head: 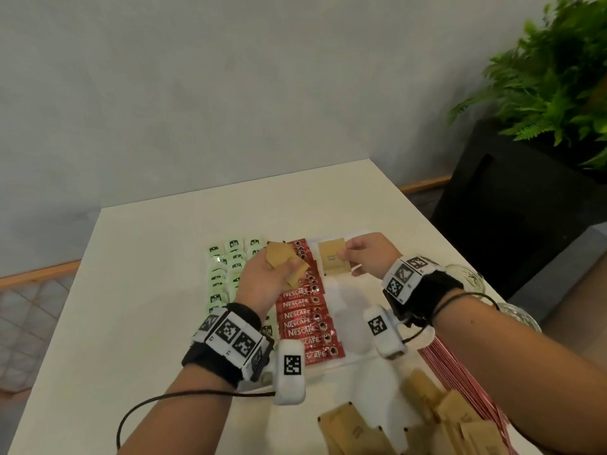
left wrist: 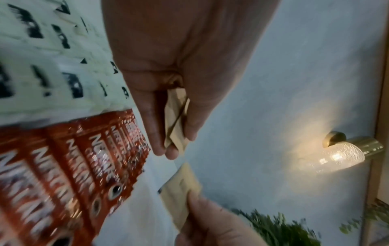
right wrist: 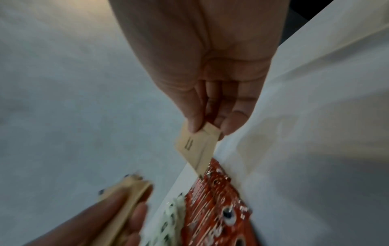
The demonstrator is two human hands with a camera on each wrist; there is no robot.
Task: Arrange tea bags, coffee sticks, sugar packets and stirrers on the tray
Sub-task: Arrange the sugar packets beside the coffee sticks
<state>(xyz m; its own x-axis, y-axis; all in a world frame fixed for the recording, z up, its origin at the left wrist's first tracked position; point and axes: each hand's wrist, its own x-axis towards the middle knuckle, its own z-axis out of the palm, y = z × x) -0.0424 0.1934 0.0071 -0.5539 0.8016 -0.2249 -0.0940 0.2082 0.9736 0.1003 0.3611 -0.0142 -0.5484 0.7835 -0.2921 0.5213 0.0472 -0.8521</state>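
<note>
A white tray (head: 348, 292) lies on the table with pale green tea bags (head: 226, 267) in rows at its left and red coffee sticks (head: 305, 318) overlapping down its middle. My left hand (head: 262, 280) hovers over them and grips a small stack of brown sugar packets (head: 285, 262), seen edge-on as packets (left wrist: 175, 119) between its fingers. My right hand (head: 368, 254) pinches one brown sugar packet (head: 333, 261) by its corner above the bare right part of the tray; that packet (right wrist: 196, 148) hangs from thumb and fingertips.
More brown sugar packets (head: 437, 418) lie loose at the table's near right, beside a bundle of red-and-white stirrers (head: 460, 376). Two glass vessels (head: 466, 277) stand at the right edge. A black planter (head: 525, 205) with a fern stands beyond the table.
</note>
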